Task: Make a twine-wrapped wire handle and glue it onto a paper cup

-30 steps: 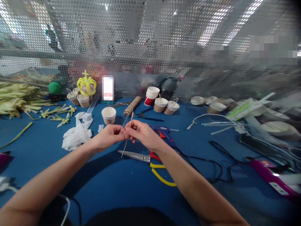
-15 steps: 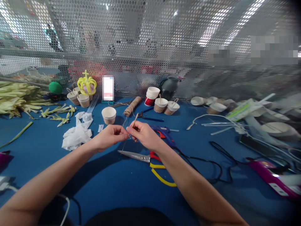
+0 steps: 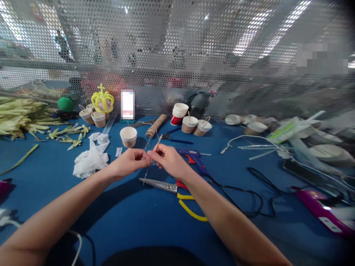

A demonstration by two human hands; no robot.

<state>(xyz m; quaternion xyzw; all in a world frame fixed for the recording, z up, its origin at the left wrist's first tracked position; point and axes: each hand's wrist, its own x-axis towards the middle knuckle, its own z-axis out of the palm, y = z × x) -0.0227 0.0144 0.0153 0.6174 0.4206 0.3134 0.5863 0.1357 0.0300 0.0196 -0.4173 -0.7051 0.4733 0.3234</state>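
Observation:
My left hand (image 3: pixel 130 161) and my right hand (image 3: pixel 169 159) meet fingertip to fingertip above the blue table (image 3: pixel 133 218). Between them they pinch a thin stick wound with brown twine (image 3: pixel 158 142); its upper end points up and right, and a thin bare end (image 3: pixel 146 174) hangs down below my fingers. A strand of twine runs back from the stick towards the twine spool (image 3: pixel 155 125) lying behind it. Scissors with red and yellow handles (image 3: pixel 177 190) lie just below my hands. A blue glue gun (image 3: pixel 192 156) rests behind my right wrist.
A paper cup (image 3: pixel 128 136) stands behind my left hand, with crumpled white plastic (image 3: pixel 91 157) to its left. Further back are more cups (image 3: pixel 190 123), pliers (image 3: pixel 174 137), a yellow crown (image 3: pixel 102 99) and green leaf strips (image 3: pixel 19 116). Black cable (image 3: pixel 249 195) and clutter fill the right side; a perforated metal screen (image 3: pixel 177 55) closes the back.
The stick's upper end has tilted from nearly upright towards the right, and both hands have shifted very slightly. Everything on the table stays where it was.

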